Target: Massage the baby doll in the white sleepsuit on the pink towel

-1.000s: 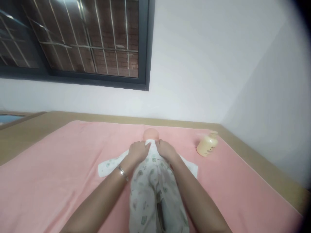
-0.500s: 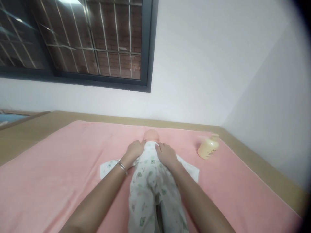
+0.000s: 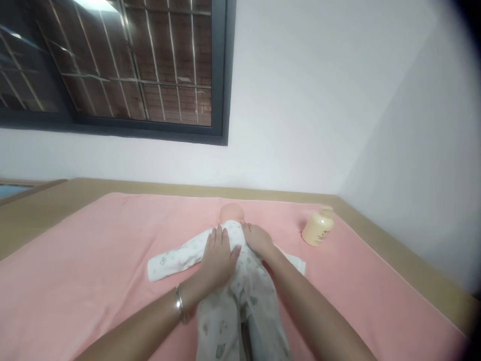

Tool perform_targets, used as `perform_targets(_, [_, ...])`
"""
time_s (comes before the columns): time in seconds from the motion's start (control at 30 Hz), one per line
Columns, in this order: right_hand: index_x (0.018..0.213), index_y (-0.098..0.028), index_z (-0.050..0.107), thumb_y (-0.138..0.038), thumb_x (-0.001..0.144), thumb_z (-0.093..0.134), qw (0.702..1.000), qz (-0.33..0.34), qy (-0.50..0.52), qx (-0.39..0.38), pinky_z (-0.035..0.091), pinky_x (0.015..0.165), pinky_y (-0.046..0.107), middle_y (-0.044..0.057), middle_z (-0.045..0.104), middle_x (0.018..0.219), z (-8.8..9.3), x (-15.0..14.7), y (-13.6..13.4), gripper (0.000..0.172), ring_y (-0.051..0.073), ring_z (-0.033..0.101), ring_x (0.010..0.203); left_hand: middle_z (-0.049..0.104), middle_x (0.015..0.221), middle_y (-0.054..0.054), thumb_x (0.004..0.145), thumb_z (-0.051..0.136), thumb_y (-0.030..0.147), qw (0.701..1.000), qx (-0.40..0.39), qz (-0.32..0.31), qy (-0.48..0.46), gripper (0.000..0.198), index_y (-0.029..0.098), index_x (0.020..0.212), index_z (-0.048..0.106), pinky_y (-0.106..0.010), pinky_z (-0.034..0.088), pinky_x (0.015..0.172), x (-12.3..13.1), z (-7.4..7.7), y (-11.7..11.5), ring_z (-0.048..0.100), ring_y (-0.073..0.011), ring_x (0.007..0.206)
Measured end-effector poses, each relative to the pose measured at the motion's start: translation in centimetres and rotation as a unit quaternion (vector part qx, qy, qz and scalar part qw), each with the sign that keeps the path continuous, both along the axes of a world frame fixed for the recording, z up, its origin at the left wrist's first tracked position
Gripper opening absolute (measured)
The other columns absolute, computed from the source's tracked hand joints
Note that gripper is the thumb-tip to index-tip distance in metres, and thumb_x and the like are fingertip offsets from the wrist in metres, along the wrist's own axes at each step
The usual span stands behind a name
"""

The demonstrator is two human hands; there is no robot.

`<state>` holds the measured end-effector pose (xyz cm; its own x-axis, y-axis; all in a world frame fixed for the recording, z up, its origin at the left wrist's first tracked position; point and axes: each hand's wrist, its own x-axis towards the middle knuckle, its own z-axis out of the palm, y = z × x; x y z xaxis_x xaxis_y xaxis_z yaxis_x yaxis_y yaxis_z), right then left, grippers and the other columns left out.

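A baby doll (image 3: 232, 213) lies on its back on a pink towel (image 3: 93, 260), dressed in a white romper (image 3: 240, 306) with small green prints. My left hand (image 3: 218, 255) rests flat on the doll's chest, fingers stretched out, a silver bracelet on the wrist. My right hand (image 3: 257, 239) lies on the doll's right shoulder by the neck, fingers curled onto the cloth. The romper's left sleeve (image 3: 169, 260) lies spread out to the left.
A cream lotion bottle (image 3: 317, 228) with a pump top stands on the towel at the right. The towel covers a tan surface (image 3: 45, 200) set against a white wall, with a barred window (image 3: 112, 65) above left.
My left hand has slid from the doll's left shoulder down onto its chest and flattened. My right hand has stayed near the neck. The left sleeve lies more stretched out.
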<state>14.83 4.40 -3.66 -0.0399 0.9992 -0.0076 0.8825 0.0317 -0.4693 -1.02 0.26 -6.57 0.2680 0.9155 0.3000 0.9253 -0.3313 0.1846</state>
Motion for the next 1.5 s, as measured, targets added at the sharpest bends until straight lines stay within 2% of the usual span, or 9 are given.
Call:
perform_targets(0.13, [0.127, -0.01, 0.053, -0.043, 0.099, 0.021, 0.985, 0.007, -0.081, 0.152, 0.028, 0.102, 0.043, 0.019, 0.056, 0.125, -1.6, -1.1, -3.6, 0.054, 0.029, 0.047, 0.12, 0.048, 0.137, -0.02, 0.091, 0.018, 0.06, 0.986, -0.134, 0.079, -0.06, 0.071, 0.01, 0.131, 0.05, -0.062, 0.017, 0.106, -0.4, 2.6, 3.9, 0.038, -0.0389, 0.13])
perform_targets(0.27, [0.131, -0.008, 0.049, -0.042, 0.099, 0.02, 0.982, 0.018, -0.096, 0.163, 0.021, 0.106, 0.044, 0.021, 0.05, 0.133, -1.8, -1.3, -4.0, 0.055, 0.029, 0.039, 0.128, 0.062, 0.122, -0.016, 0.091, 0.009, 0.061, 0.965, -0.223, 0.098, -0.094, 0.073, 0.017, 0.113, 0.064, -0.062, 0.012, 0.106, -0.5, 4.6, 5.6, 0.05, -0.0367, 0.12])
perform_targets(0.53, [0.112, -0.01, 0.067, -0.061, 0.095, 0.008, 0.996, 0.056, 0.023, -0.072, 0.041, 0.088, 0.034, 0.018, 0.064, 0.116, 1.3, 0.4, 1.7, 0.08, 0.027, 0.06, 0.106, 0.022, 0.15, -0.027, 0.092, 0.021, 0.055, 0.996, -0.086, 0.033, 0.021, 0.079, -0.004, 0.143, 0.025, -0.044, 0.016, 0.112, 0.0, 2.0, -0.9, 0.017, -0.0358, 0.141])
perform_targets(0.77, [0.137, -0.007, 0.045, -0.048, 0.098, 0.016, 0.986, 0.043, -0.087, 0.134, 0.026, 0.105, 0.045, 0.021, 0.049, 0.135, -1.0, -1.5, -3.8, 0.063, 0.031, 0.042, 0.127, 0.054, 0.132, -0.018, 0.091, 0.018, 0.059, 0.982, -0.168, 0.054, -0.061, 0.068, 0.012, 0.124, 0.054, -0.054, 0.018, 0.109, -0.8, 3.8, 3.6, 0.043, -0.0337, 0.128])
perform_targets(0.93, [0.143, -0.004, 0.034, -0.047, 0.098, 0.019, 0.978, 0.064, -0.102, 0.168, 0.016, 0.11, 0.044, 0.02, 0.033, 0.147, -1.9, -2.1, -5.7, 0.064, 0.03, 0.026, 0.137, 0.067, 0.115, -0.014, 0.089, 0.02, 0.062, 0.965, -0.242, 0.036, -0.099, 0.066, 0.018, 0.103, 0.067, -0.043, 0.036, 0.1, -1.3, 5.4, 6.5, 0.056, -0.0316, 0.113])
perform_targets(1.07, [0.123, -0.008, 0.057, -0.044, 0.1, 0.013, 0.994, 0.033, -0.052, 0.089, 0.028, 0.104, 0.042, 0.02, 0.058, 0.125, -0.4, -1.5, -2.2, 0.062, 0.028, 0.049, 0.12, 0.06, 0.124, -0.017, 0.091, 0.017, 0.059, 0.975, -0.2, 0.059, -0.074, 0.067, 0.015, 0.119, 0.06, -0.054, 0.025, 0.105, -1.2, 4.6, 4.5, 0.051, -0.0346, 0.12])
perform_targets(1.23, [0.113, -0.01, 0.066, -0.053, 0.097, 0.016, 0.996, 0.029, 0.006, -0.081, 0.044, 0.085, 0.034, 0.019, 0.064, 0.116, 1.6, -0.3, 2.3, 0.068, 0.028, 0.061, 0.105, 0.017, 0.154, -0.019, 0.092, 0.016, 0.057, 0.992, -0.107, 0.067, 0.003, 0.074, 0.01, 0.148, 0.021, -0.062, 0.007, 0.109, -0.3, 2.0, -0.9, 0.013, -0.033, 0.143])
perform_targets(1.37, [0.114, -0.009, 0.065, -0.056, 0.097, 0.013, 0.997, 0.005, 0.006, -0.083, 0.044, 0.085, 0.037, 0.021, 0.064, 0.115, 1.5, -0.6, 1.7, 0.073, 0.03, 0.062, 0.103, 0.013, 0.154, -0.02, 0.091, 0.012, 0.059, 0.993, -0.103, 0.061, 0.013, 0.077, 0.007, 0.148, 0.019, -0.06, 0.003, 0.111, 0.0, 1.3, -1.9, 0.009, -0.0319, 0.144])
perform_targets(1.5, [0.125, -0.007, 0.057, -0.05, 0.097, 0.014, 0.996, -0.011, -0.054, 0.071, 0.032, 0.1, 0.045, 0.022, 0.059, 0.123, -0.3, -1.7, -2.3, 0.067, 0.032, 0.051, 0.118, 0.025, 0.152, -0.018, 0.091, 0.014, 0.058, 0.983, -0.158, 0.084, -0.043, 0.072, 0.011, 0.145, 0.029, -0.06, 0.009, 0.11, -0.5, 2.9, 1.4, 0.019, -0.0318, 0.141])
